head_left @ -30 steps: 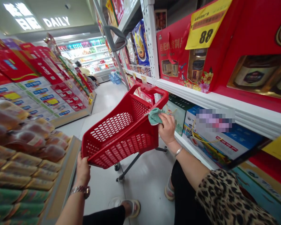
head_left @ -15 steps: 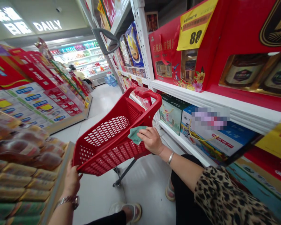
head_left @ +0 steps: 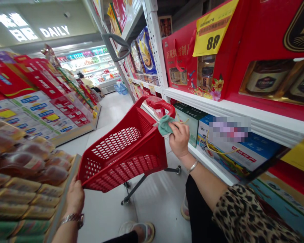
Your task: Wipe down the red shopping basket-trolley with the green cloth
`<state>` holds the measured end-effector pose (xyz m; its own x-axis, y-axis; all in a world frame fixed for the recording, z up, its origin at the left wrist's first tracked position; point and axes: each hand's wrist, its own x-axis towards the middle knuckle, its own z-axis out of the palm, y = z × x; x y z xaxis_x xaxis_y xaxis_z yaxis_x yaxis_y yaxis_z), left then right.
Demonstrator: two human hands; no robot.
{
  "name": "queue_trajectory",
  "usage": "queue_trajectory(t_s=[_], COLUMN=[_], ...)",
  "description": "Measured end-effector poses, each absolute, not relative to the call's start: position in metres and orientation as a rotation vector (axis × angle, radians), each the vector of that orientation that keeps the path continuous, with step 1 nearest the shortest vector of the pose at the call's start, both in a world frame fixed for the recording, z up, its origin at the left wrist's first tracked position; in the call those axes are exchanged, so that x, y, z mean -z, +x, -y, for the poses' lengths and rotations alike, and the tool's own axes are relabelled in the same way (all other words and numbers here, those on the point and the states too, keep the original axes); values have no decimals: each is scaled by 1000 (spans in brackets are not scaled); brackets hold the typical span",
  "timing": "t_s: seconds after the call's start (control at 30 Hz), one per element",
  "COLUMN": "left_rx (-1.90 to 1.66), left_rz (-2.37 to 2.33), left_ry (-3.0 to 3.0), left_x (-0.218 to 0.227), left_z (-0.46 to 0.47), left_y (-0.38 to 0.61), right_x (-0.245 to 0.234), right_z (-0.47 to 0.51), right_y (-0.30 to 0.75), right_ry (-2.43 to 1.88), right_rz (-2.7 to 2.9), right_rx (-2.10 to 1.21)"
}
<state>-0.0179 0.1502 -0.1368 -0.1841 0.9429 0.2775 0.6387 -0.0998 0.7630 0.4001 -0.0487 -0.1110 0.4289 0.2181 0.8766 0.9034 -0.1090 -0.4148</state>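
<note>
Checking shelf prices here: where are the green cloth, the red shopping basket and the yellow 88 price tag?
Green cloth (head_left: 164, 125): head view, its middle.
Red shopping basket (head_left: 152, 152): head view, side wall.
Yellow 88 price tag (head_left: 214, 30): head view, its centre.

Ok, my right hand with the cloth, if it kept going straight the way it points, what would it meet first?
Your right hand already pinches the teal cloth, so past that, probably the red handle of the shopping cart. Depth is hard to judge here, though.
</note>
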Motion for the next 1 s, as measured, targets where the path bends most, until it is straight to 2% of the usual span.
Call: queue_trajectory(t_s=[0.1,0.17,0.27,0.4,1.0], left_rx=[-1170,-1183,-1135,-1088,-900], left_rz=[-2150,-2203,-1919,-1641,-1636], left_ry=[1693,1843,2184,2295,2286], left_x=[123,112,105,113,117], left_z=[-138,-126,-108,-93,-114], left_y=[-6,13,51,98,109], right_x=[115,117,120,123,179], right_z=[54,55,53,48,38], right_y=[420,422,408,388,354], right_ry=[-1606,-1586,-1558,-1559,-1900], right_rz=[887,881,991,1139,1631], right_rx=[743,738,731,709,386])
